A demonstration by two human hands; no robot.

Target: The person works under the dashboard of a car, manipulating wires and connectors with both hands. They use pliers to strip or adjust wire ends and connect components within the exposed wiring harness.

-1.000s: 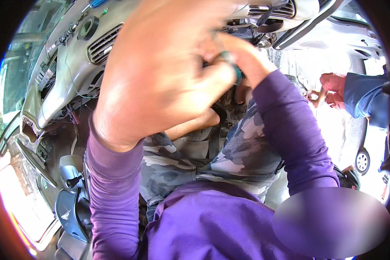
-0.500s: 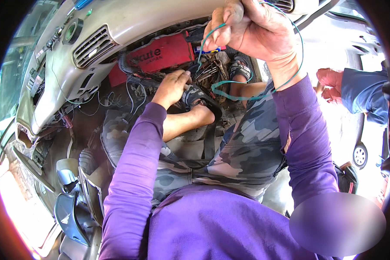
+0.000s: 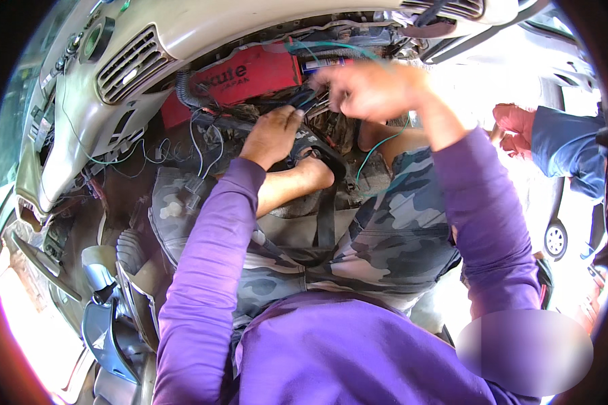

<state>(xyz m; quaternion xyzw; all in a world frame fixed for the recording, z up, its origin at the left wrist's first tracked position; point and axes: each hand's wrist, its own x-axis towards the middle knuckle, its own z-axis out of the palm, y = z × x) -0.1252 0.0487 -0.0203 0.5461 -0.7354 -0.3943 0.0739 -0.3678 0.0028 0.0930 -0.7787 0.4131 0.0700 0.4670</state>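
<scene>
My left hand [image 3: 271, 135] is closed among dark wires at the footwell beneath the dashboard; what its fingertips hold is hidden. My right hand [image 3: 368, 91], smeared by motion, is raised a little to its right, fingers bent, with a thin green wire [image 3: 373, 150] looping around it and down toward the floor. Behind both hands lies a red box [image 3: 230, 81], with a corrugated black hose [image 3: 186, 91] at its left and a small blue item [image 3: 321, 65] at its right. My bare lower leg [image 3: 290, 182] is just below my left hand.
The pale dashboard [image 3: 236, 23] with an air vent [image 3: 132, 64] arches above, loose wires [image 3: 155, 155] hanging at left. Removed trim panels [image 3: 105, 331] lie at lower left. Outside at right are another person [image 3: 561, 148] in red and blue and a wheel [image 3: 555, 239].
My right hand dropped from high at the dashboard toward the footwell, and the green wire's loop shifted. My left hand stays low, after both hands were raised close to the camera a second ago.
</scene>
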